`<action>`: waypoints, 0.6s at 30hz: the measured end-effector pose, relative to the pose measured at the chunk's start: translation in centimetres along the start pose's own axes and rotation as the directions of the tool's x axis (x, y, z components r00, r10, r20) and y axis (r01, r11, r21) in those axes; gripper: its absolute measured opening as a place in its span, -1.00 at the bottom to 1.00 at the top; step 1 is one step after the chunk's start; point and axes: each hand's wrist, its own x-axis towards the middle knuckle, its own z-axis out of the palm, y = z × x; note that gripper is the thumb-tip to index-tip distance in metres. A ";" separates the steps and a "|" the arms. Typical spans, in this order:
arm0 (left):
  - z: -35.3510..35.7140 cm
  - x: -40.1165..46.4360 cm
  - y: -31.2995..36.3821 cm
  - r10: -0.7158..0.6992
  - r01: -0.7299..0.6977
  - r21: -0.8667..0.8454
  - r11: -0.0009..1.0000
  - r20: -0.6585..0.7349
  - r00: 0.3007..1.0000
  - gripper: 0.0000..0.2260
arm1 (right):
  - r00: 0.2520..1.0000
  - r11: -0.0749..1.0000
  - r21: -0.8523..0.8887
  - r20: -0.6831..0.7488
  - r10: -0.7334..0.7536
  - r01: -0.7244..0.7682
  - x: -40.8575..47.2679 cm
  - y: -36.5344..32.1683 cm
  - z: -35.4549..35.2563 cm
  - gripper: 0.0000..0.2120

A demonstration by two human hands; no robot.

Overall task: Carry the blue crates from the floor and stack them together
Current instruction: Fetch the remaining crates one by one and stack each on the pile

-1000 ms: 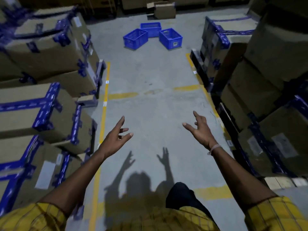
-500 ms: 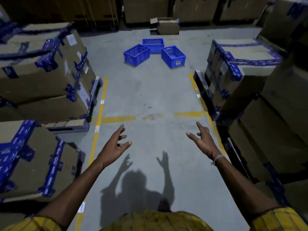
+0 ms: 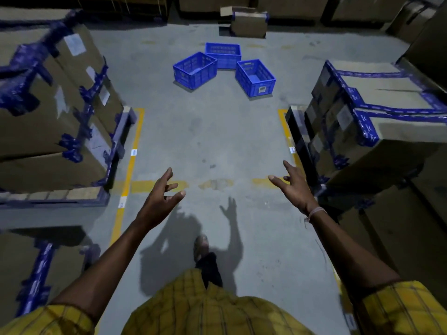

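single head cam, looks forward and down the aisle floor [image 3: 217, 141]; forearms close below, blue crates [image 3: 223, 68] far ahead.

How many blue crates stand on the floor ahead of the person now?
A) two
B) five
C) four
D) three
D: three blue crates sit grouped on the floor, the left crate, the back crate and the right crate.
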 end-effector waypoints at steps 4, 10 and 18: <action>-0.9 11.4 0.5 -0.028 0.028 0.006 1.000 -0.001 1.000 -0.28 | 0.998 0.998 0.032 -0.019 0.057 -0.056 8.9 -1.6 0.8 -0.22; -2.6 28.7 3.5 0.056 -0.068 0.071 0.995 0.166 0.985 -0.22 | 0.990 0.991 0.112 -0.106 0.091 -0.079 21.3 -4.3 0.4 -0.26; -0.4 49.5 6.0 0.084 -0.107 0.076 0.991 0.263 0.961 -0.27 | 0.980 0.980 0.148 -0.127 0.150 -0.131 37.7 -4.9 -0.6 -0.28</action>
